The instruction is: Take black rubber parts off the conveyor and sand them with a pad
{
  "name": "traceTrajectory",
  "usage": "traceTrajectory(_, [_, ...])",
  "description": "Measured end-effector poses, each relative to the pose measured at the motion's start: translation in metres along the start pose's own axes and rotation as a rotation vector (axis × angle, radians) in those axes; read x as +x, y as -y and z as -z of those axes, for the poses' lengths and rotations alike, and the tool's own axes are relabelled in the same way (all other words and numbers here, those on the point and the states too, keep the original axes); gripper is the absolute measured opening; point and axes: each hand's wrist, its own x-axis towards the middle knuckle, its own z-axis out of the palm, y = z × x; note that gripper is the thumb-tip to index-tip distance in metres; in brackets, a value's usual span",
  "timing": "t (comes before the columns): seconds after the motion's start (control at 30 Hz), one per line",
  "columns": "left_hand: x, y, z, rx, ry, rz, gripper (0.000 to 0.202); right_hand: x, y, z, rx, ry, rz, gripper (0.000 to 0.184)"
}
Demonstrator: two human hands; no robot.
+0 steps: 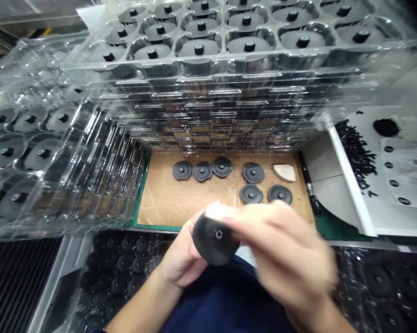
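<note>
My left hand (pixel 186 259) grips a round black disc (pixel 213 243) by its left edge and underside. The disc is tilted towards me, and a small hub with a hole shows at its middle. Smeared by motion, my right hand (pixel 288 254) reaches over from the right with its fingers bent together at the disc's upper edge. Something pale and overexposed shows at its fingertips; I cannot make out what it is. Beyond my hands, several like discs (pixel 222 167) lie on a cardboard sheet (pixel 174 203), along with a cream-coloured wedge-shaped piece (pixel 285 172).
Tall stacked clear plastic trays (pixel 198 62) with black discs rise behind the cardboard; another stack (pixel 56 134) stands left. A white bin (pixel 350 185) at right holds small black parts (pixel 356 150). A black pen-like tool (pixel 309 185) lies beside it. More disc trays (pixel 121 259) sit below the bench edge.
</note>
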Motion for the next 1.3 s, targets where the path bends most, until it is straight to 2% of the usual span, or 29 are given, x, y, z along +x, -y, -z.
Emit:
traceTrajectory(0.07, [-0.002,0.001,0.006,0.028,-0.118,0.001,0.048,0.011,0.0,-0.005,-0.042,0.139,0.054,0.031])
traceTrajectory(0.17, [-0.003,0.002,0.012,0.071,-0.24,-0.051,0.056,0.022,-0.004,-0.011,-0.188,0.256,0.006,0.03])
traceTrajectory(0.2, [-0.003,0.002,0.012,0.085,-0.254,-0.073,0.056,0.025,-0.005,-0.015,-0.204,0.243,0.042,0.03])
traceTrajectory(0.3, [0.0,-0.001,0.008,0.114,-0.264,-0.119,0.047,0.028,-0.003,-0.028,-0.154,0.067,0.126,0.031])
traceTrajectory(0.37, [0.002,-0.004,0.008,0.122,-0.288,-0.144,0.05,0.022,0.002,-0.033,-0.125,0.007,0.034,0.03])
traceTrajectory(0.4, [0.003,-0.006,0.009,0.119,-0.29,-0.161,0.053,0.017,0.005,-0.033,-0.089,0.034,-0.036,0.029])
traceTrajectory(0.5, [0.001,-0.01,0.014,0.095,-0.24,-0.196,0.056,-0.004,0.009,-0.026,0.226,0.267,-0.199,0.024])
traceTrajectory(0.57, [0.0,-0.012,0.015,0.073,-0.181,-0.198,0.052,-0.017,0.005,-0.021,0.367,0.328,-0.3,0.022])
traceTrajectory(0.67, [0.0,-0.014,0.012,0.053,-0.137,-0.18,0.051,-0.029,-0.004,-0.016,0.266,0.174,-0.413,0.02])
traceTrajectory(0.73, [0.001,-0.015,0.01,0.049,-0.142,-0.164,0.051,-0.026,-0.007,-0.013,0.162,0.063,-0.425,0.021])
traceTrajectory(0.83, [-0.001,-0.015,0.007,0.025,-0.148,-0.145,0.054,-0.011,0.003,-0.01,0.029,-0.09,-0.33,0.029])
traceTrajectory(0.93, [-0.005,-0.013,0.007,0.044,-0.201,-0.131,0.054,0.008,0.022,-0.018,-0.04,-0.094,-0.114,0.034])
traceTrajectory(1.03, [-0.01,-0.012,0.014,0.064,-0.222,-0.116,0.047,0.02,0.033,-0.033,-0.024,0.098,0.022,0.027])
traceTrajectory(1.13, [-0.013,-0.011,0.021,0.05,-0.246,-0.127,0.048,0.027,0.035,-0.044,0.067,0.361,-0.022,0.022])
traceTrajectory(1.17, [-0.013,-0.01,0.021,0.057,-0.266,-0.115,0.048,0.03,0.034,-0.047,0.065,0.389,-0.033,0.021])
traceTrajectory(1.3, [-0.014,-0.013,0.018,0.045,-0.223,-0.035,0.046,0.034,0.034,-0.053,-0.041,0.158,0.049,0.027])
